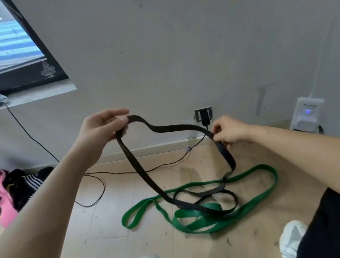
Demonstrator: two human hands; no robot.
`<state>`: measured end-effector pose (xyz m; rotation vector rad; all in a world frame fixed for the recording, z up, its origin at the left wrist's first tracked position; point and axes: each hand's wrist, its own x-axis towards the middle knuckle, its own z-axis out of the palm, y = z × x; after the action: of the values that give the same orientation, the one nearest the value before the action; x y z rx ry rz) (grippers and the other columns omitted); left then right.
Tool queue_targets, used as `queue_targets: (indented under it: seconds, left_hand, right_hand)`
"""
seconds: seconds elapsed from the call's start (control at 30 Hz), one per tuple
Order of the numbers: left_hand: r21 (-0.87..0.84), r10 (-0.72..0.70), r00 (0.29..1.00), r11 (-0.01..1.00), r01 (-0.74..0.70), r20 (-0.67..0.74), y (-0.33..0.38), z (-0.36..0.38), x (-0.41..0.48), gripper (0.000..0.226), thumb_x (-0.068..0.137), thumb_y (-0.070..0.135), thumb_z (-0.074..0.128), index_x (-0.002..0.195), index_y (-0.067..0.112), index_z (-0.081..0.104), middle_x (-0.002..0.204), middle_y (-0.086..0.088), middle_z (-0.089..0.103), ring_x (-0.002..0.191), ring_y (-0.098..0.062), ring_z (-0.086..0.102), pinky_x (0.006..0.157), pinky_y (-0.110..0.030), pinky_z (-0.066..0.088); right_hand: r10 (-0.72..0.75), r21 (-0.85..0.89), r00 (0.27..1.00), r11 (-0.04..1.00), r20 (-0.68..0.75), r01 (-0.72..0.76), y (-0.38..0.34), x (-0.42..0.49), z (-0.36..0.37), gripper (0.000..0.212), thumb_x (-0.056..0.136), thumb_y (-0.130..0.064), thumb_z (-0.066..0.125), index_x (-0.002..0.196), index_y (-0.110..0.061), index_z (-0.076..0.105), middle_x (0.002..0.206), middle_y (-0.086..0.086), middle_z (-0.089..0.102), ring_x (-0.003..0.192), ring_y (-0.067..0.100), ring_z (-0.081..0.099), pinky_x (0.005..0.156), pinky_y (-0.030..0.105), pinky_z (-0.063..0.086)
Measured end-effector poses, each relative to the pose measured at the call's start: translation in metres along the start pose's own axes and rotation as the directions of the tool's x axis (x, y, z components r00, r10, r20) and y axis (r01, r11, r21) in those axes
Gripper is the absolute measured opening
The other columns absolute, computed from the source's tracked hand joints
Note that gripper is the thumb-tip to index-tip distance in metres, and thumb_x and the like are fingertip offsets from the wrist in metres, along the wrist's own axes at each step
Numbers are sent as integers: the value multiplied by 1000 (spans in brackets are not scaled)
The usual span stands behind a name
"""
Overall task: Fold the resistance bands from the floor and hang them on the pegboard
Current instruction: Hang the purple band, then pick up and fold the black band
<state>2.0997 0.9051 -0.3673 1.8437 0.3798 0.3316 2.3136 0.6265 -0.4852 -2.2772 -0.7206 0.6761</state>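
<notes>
Black band (171,127) is only part lifted. The left hand (102,125) pinches one bend of it between thumb and curled fingers. The right hand (228,130) pinches it further along, fingers closed round the strap, and the stretch between the two grips sags in a shallow arc in the air. Below both grips the rest runs down to the floor (111,215), where its loops lie crossed over the green band (258,168), which sprawls flat and untouched beneath the hands and nearer the person.

From where I stand I'd call this the very start: no fold is made in either band, nothing is hung, and no pegboard shows anywhere in view. What's left, as I judge it, is to draw the black one free, double it, do the same with the green, then find the board.

Room is fair. Beyond the grips the wall (173,40) is close, with a socket and plug (204,116) just behind the right-hand grip. A thin cable (116,172) trails on the floor below the left one, and a heap of clothes (8,192) lies well out past the left arm. Lifting straight up looks clear, though the crossed loops might drag the green along
</notes>
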Motion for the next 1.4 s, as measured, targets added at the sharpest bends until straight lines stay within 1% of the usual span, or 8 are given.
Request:
queue_targets:
  seconds: [0.17, 0.3, 0.5, 0.63, 0.77, 0.97, 1.23, 1.4]
  left_hand:
    - [396, -198, 965, 911, 117, 171, -22, 13, -6, 25, 88, 16, 77, 112, 17, 72, 84, -7, 80, 83, -18, 76, 82, -25, 61]
    - [647, -324, 909, 758, 83, 263, -50, 38, -10, 17, 88, 25, 79, 103, 22, 74, 79, 4, 80, 75, -7, 74, 77, -23, 55]
    - [827, -324, 933, 560, 53, 159, -81, 77, -11, 15, 85, 35, 80, 84, 25, 70, 74, 11, 74, 67, -2, 73, 66, -27, 59]
    - [708, -253, 950, 704, 52, 182, -78, 85, -6, 25, 80, 46, 82, 96, 29, 74, 85, 13, 74, 83, -7, 70, 83, -38, 60]
    - [316, -66, 993, 948, 32, 97, -48, 101, 1, 52, 82, 41, 83, 129, 25, 64, 112, 5, 71, 98, -10, 70, 89, -32, 58]
    - [120, 63, 989, 990, -79, 132, -20, 143, 4, 90, 71, 50, 85, 148, 25, 47, 139, 10, 59, 124, -6, 58, 100, -28, 50]
    - [38, 55, 990, 997, -61, 131, -7, 180, 8, 9, 93, 12, 72, 100, 17, 75, 93, 2, 76, 90, -7, 71, 85, -23, 56]
    - [102, 21, 985, 994, -39, 172, -22, 167, 10, 10, 96, 13, 66, 96, 5, 71, 86, -2, 73, 86, -12, 70, 85, -22, 54]
  right_hand:
    - [42, 295, 950, 954, -309, 54, -16, 7, -37, 28, 87, 4, 59, 113, -7, 55, 91, 18, 64, 60, 27, 68, 51, 34, 60]
    - [19, 508, 937, 844, -349, 172, -36, 1, -61, 29, 92, 3, 60, 120, -4, 60, 97, 11, 56, 69, 21, 69, 73, 38, 63]
    - [-166, 650, 924, 668, -344, 362, -70, -23, -82, 18, 93, -4, 65, 111, -7, 66, 80, 4, 50, 64, 15, 53, 69, 29, 60]
    - [-315, 586, 886, 665, -341, 462, -90, -39, -84, 17, 95, -7, 63, 110, -13, 67, 91, 4, 54, 65, 18, 59, 71, 30, 60]
    - [-433, 504, 848, 682, -306, 530, -103, -53, -82, 22, 96, -6, 60, 118, -9, 65, 96, 8, 55, 70, 18, 59, 75, 35, 61]
    - [-516, 481, 813, 660, -268, 577, -113, -69, -87, 22, 97, -8, 58, 118, -13, 65, 103, 15, 55, 83, 26, 57, 78, 35, 59]
    - [-536, 689, 801, 474, -268, 547, -114, -78, -98, 23, 101, -3, 47, 121, -7, 58, 109, 19, 47, 84, 27, 57, 82, 38, 57]
    - [-415, 776, 817, 322, -400, 543, -105, -74, -120, 23, 102, -2, 42, 117, -8, 59, 102, 16, 55, 80, 27, 64, 89, 46, 57]
